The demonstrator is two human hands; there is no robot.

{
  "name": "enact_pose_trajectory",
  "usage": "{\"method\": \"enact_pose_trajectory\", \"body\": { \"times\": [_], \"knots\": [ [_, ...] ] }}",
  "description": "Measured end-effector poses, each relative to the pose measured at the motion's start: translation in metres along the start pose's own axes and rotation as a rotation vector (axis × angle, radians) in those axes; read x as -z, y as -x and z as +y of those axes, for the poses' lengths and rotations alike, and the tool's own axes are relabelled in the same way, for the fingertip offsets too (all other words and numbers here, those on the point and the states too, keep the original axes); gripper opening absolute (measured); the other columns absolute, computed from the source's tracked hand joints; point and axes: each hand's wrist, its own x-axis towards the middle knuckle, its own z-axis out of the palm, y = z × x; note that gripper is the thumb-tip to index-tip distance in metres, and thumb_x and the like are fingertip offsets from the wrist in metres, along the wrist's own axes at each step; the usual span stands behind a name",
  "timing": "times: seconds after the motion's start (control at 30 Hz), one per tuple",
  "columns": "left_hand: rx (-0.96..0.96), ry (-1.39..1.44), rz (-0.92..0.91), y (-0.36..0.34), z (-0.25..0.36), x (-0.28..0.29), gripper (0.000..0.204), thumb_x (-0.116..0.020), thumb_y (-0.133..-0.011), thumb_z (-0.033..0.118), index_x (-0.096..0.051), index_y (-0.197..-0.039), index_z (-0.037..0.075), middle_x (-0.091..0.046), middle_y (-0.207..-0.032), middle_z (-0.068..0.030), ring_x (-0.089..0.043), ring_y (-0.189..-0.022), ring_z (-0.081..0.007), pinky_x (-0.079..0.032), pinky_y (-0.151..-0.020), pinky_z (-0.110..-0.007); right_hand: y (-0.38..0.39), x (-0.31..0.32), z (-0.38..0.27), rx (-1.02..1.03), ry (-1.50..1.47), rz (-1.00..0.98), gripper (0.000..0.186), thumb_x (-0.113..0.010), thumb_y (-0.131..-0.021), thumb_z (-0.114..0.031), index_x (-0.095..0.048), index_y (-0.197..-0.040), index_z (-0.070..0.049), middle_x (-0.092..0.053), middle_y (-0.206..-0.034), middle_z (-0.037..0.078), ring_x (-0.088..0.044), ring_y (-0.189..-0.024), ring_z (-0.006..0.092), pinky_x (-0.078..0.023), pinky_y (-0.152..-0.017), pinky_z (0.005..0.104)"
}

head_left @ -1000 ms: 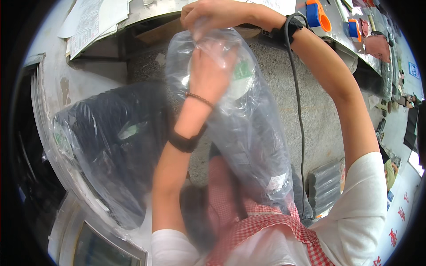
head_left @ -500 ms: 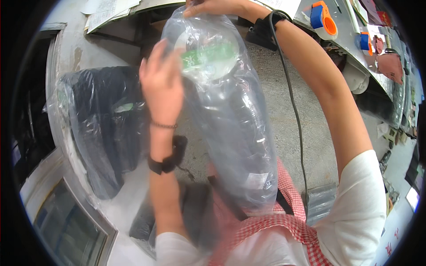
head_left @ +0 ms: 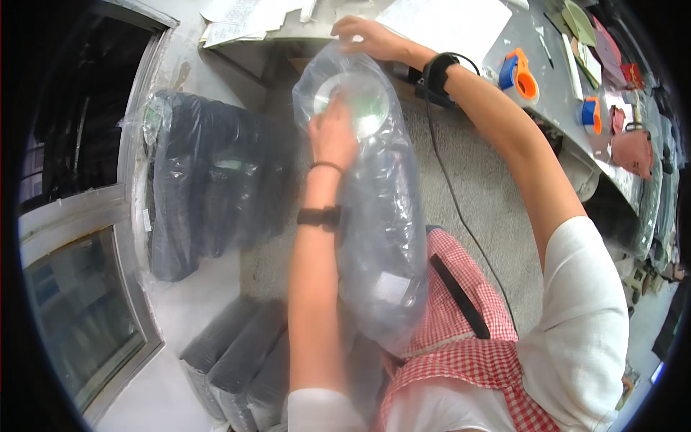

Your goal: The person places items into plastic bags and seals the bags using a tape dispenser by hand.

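A roll of dark material in a clear plastic bag (head_left: 389, 194) stands tilted in front of me, leaning against my apron. Its round pale end (head_left: 371, 108) with a green patch faces up at the far end. My left hand (head_left: 335, 137) reaches over that end, its stretched fingers lying on or over it, somewhat blurred; whether they press through the plastic or go inside is unclear. By the bag's far edge is my right hand (head_left: 367, 39), fingers loosely bent and apart, thumb close to the plastic. A white label (head_left: 393, 288) shows low on the bag.
Wrapped dark rolls (head_left: 209, 180) stand at the left by the window frame (head_left: 137, 216); several more (head_left: 237, 353) lie at lower left. A desk (head_left: 461, 72) with papers (head_left: 446, 21) and tape dispensers (head_left: 520, 75) spans the far side. A black cable (head_left: 461, 209) hangs from my right wrist.
My left hand has moved from beside the bag onto the roll's pale end. My right hand has come off the bag's far edge, its fingers loosened. The bag's top sits lower.
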Motion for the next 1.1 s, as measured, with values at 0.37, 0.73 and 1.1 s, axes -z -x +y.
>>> {"method": "enact_pose_trajectory", "body": {
  "times": [0.37, 0.73, 1.1],
  "knots": [
    [0.485, 0.715, 0.126, -0.026, 0.033, 0.014, 0.041, -0.054, -0.092, 0.019, -0.047, -0.127, -0.002, -0.061, -0.115, -0.0241, -0.056, -0.115, -0.0352, -0.038, -0.100, -0.046, -0.040, 0.035, 0.010, 0.367, 0.016, -0.647, 0.016, -0.058, -0.089, -0.013, -0.054, -0.095, 0.001, -0.060, -0.087, 0.018, -0.059, -0.081, 0.0370, -0.049, -0.073, 0.0428],
    [0.906, 0.335, 0.325, -0.066, 0.071, -0.032, 0.022, -0.057, -0.091, 0.019, -0.061, -0.080, 0.001, -0.062, -0.081, -0.0148, -0.056, -0.080, -0.0328, -0.043, -0.078, -0.040, -0.052, 0.005, 0.058, 0.091, -0.128, -0.743, 0.028, -0.053, -0.095, -0.029, -0.054, -0.090, -0.001, -0.056, -0.069, 0.023, -0.056, -0.069, 0.0413, -0.044, -0.064, 0.0479],
    [0.736, -0.140, 0.676, -0.079, 0.076, -0.034, 0.018, -0.057, -0.090, 0.016, -0.062, -0.085, 0.000, -0.058, -0.113, -0.0159, -0.053, -0.098, -0.0316, -0.044, -0.084, -0.041, -0.052, -0.021, 0.062, -0.270, -0.136, -0.928, 0.038, -0.054, -0.092, -0.034, -0.064, -0.095, 0.003, -0.066, -0.086, 0.021, -0.063, -0.077, 0.0337, -0.049, -0.074, 0.0445]
  ]
}}
